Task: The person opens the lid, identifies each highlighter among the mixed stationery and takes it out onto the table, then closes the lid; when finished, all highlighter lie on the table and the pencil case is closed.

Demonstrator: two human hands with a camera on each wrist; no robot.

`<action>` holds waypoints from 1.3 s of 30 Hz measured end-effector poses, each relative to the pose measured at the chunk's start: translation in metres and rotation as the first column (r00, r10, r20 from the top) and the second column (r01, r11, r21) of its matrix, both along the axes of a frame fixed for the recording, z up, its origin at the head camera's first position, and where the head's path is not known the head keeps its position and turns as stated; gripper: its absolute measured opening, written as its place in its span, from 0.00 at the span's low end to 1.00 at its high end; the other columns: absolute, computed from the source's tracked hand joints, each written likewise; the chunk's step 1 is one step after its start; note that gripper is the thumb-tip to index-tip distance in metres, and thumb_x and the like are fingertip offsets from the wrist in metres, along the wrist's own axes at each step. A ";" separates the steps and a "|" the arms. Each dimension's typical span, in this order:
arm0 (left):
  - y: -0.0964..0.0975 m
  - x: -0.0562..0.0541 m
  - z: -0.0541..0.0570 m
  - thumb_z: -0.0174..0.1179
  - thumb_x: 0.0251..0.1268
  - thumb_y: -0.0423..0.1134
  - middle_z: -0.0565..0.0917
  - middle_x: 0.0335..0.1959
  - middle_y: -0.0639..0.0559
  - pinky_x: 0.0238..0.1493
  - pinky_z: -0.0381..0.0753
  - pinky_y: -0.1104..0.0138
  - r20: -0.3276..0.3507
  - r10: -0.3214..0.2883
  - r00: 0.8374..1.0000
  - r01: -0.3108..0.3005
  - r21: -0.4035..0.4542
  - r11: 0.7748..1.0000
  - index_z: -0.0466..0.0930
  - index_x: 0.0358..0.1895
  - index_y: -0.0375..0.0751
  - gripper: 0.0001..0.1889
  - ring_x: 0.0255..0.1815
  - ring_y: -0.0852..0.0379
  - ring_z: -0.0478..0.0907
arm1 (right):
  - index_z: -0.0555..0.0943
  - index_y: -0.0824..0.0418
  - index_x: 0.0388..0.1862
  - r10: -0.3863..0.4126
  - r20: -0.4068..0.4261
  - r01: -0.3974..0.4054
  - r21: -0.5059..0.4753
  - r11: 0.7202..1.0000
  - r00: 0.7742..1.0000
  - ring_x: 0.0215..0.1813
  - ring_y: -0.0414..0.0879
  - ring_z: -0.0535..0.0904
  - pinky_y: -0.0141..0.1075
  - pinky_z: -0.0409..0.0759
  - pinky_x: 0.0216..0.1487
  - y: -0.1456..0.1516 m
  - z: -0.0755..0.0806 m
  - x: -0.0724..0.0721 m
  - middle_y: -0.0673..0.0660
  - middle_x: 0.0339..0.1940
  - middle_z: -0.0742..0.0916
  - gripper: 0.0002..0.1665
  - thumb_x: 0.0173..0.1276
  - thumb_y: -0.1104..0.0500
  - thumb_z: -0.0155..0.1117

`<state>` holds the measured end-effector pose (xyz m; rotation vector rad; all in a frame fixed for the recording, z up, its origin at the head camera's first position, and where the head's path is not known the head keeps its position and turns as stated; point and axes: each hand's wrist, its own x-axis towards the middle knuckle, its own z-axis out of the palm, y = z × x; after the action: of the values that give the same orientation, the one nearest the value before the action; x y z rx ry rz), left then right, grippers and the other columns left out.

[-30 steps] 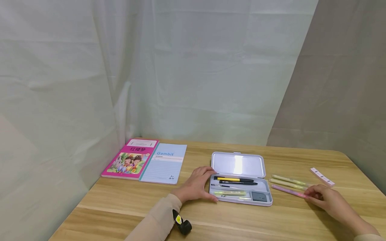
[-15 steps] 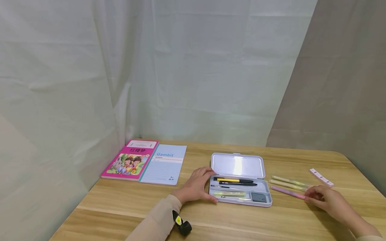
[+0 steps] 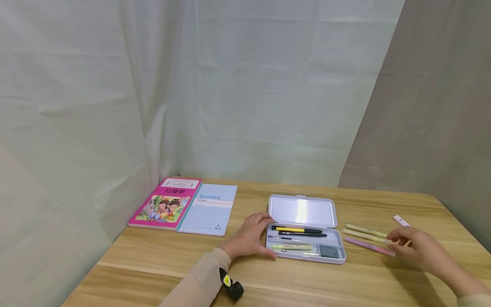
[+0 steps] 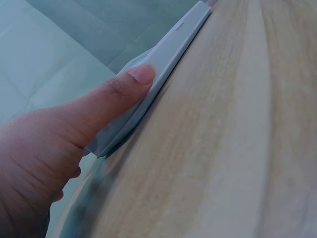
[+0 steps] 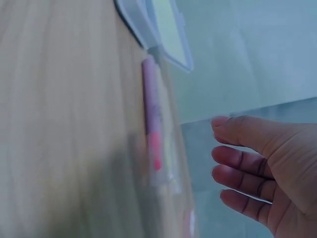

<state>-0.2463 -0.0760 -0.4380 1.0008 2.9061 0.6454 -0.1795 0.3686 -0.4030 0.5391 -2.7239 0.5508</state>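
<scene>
My left hand (image 3: pixel 250 237) holds the left end of a white pencil case (image 3: pixel 284 211) whose lid lies back. In the left wrist view its thumb presses the front side of the case (image 4: pixel 181 42). The tray holds a yellow-and-black pen (image 3: pixel 295 229), a black pen, slimmer items and a dark grey block (image 3: pixel 329 251). My right hand (image 3: pixel 420 249) hovers over the right ends of a purple-pink highlighter (image 3: pixel 368 246) and two pale yellow ones (image 3: pixel 364 236). The right wrist view shows its fingers (image 5: pixel 237 158) loosely bent, with nothing in them, apart from the purple highlighter (image 5: pixel 151 106).
A pink book (image 3: pixel 168 204) and a light blue notebook (image 3: pixel 211 209) lie side by side at the left of the wooden table (image 3: pixel 307 285). Behind my right hand is a small white strip (image 3: pixel 401 221), partly covered. Pale curtains (image 3: pixel 268 94) stand behind the table.
My right hand has come off the purple highlighter's end and moved up and slightly away, now covering part of the white strip. The left hand and pencil case have stayed put.
</scene>
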 end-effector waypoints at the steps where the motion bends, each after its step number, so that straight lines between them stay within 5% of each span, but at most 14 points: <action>1: 0.000 0.000 0.000 0.70 0.38 0.70 0.66 0.68 0.53 0.76 0.57 0.54 -0.001 -0.001 1.000 0.001 0.000 1.000 0.67 0.67 0.50 0.50 0.72 0.50 0.59 | 0.82 0.55 0.32 -0.001 0.004 0.001 0.009 1.000 1.000 0.29 0.22 0.68 0.28 0.74 0.26 -0.002 0.003 0.000 0.36 0.28 0.81 0.09 0.53 0.64 0.73; 18: 0.000 -0.001 -0.001 0.69 0.38 0.70 0.66 0.69 0.52 0.76 0.57 0.53 0.004 -0.004 1.000 0.004 0.004 1.000 0.67 0.67 0.49 0.50 0.72 0.50 0.59 | 0.82 0.53 0.34 0.069 0.030 -0.072 0.129 0.989 0.997 0.32 0.25 0.71 0.30 0.76 0.30 -0.043 0.042 -0.013 0.42 0.31 0.83 0.08 0.56 0.59 0.72; 32: -0.001 -0.001 -0.001 0.69 0.39 0.70 0.66 0.69 0.51 0.76 0.58 0.53 -0.010 -0.008 1.000 0.008 0.000 1.000 0.67 0.67 0.49 0.50 0.72 0.49 0.60 | 0.83 0.50 0.32 0.159 0.034 -0.162 0.108 0.981 0.987 0.33 0.28 0.74 0.30 0.78 0.32 -0.084 0.042 -0.021 0.38 0.30 0.83 0.08 0.55 0.56 0.74; 39: 0.000 -0.001 -0.002 0.69 0.39 0.71 0.66 0.69 0.52 0.76 0.58 0.53 -0.015 -0.013 1.000 0.013 0.000 1.000 0.66 0.68 0.49 0.50 0.72 0.50 0.60 | 0.83 0.57 0.33 0.286 0.082 -0.290 0.048 0.956 0.955 0.32 0.29 0.73 0.30 0.78 0.31 -0.104 0.036 -0.029 0.44 0.30 0.84 0.06 0.56 0.62 0.71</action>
<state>-0.2478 -0.0765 -0.4402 1.0279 2.9101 0.6400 -0.2087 0.2644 -0.3669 0.9602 -2.7549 0.5708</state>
